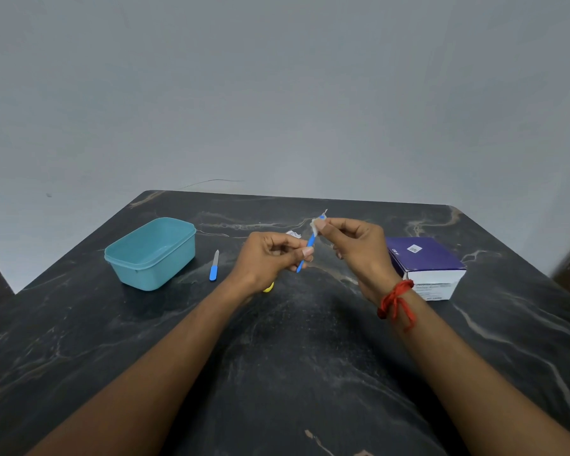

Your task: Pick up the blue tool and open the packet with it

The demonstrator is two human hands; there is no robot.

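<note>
**Above the dark marble table: blue-handled blade held at both ends**

Above the middle of the table (pixel 277 373), raised clear of the surface, sits a slim blue-handled blade (pixel 306 250), slanted from lower left to upper right. Gripped at the lower handle by the left hand (pixel 270 258), fingers (pixel 307 251) curled round it with the thumb pressing from the side, probably to keep it steady. Pinched at the upper tip by the right hand (pixel 352 245), thumb and forefinger closed on a scrap of pale wrapper (pixel 320 218) that covers the blade end; remaining fingers loosely curled below. Likely held high and between both hands so the thin wrapping can be worked at the tip while the handle stays fixed. Both forearms stretched forward from the lower corners, wrists slightly bent inward, hands nearly level and close together. Red thread (pixel 396 302) tied round the right wrist.

Left of the hands, an open teal plastic container (pixel 152 255), upright, well apart from them. Between container and left hand, flat on the table, a second blue-handled blade (pixel 214 266). Partly hidden under the left wrist, a small yellow object (pixel 269 287), too covered to identify. Behind the hands, a small white scrap (pixel 293 234). Right of the right wrist, a purple and white box (pixel 425 268), closed.
</note>
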